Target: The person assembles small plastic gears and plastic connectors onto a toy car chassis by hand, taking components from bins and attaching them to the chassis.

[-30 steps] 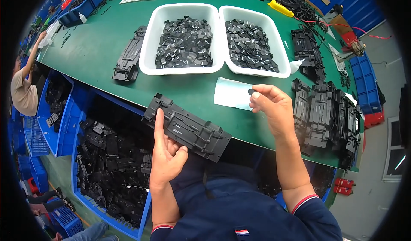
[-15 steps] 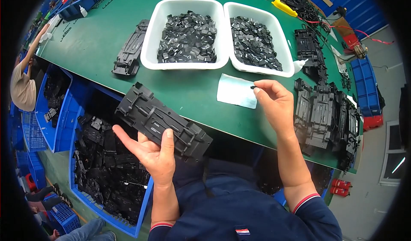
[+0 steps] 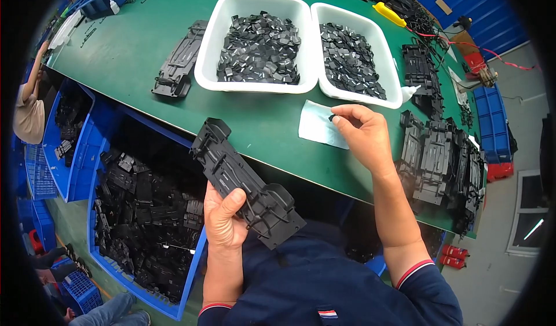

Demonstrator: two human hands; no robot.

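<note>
My left hand (image 3: pixel 226 219) grips a long black plastic toy-car chassis (image 3: pixel 243 181) by its left edge, thumb on top. The chassis is tilted in front of my body, just off the table's near edge. Between thumb and fingertips my right hand (image 3: pixel 365 135) pinches a small black plastic clip (image 3: pixel 332 117), mostly hidden by the fingers. That hand is over a pale blue sheet (image 3: pixel 315 124) lying on the green table (image 3: pixel 266 123). Two white tubs, a left tub (image 3: pixel 255 87) and a right tub (image 3: pixel 370 99), hold heaps of small black pieces behind the sheet.
One more chassis (image 3: pixel 180 59) lies left of the tubs. Several finished-looking chassis (image 3: pixel 437 158) stand in a row at right. A white dropper bottle (image 3: pixel 409 92) sits by the right tub. Below left, a blue crate (image 3: pixel 188 291) holds many black parts. A person (image 3: pixel 30 114) is at far left.
The chassis has moved right and turned steeper, tilting over in my left hand, whose fingers now wrap around it. My right hand has shifted slightly left with the clip.
</note>
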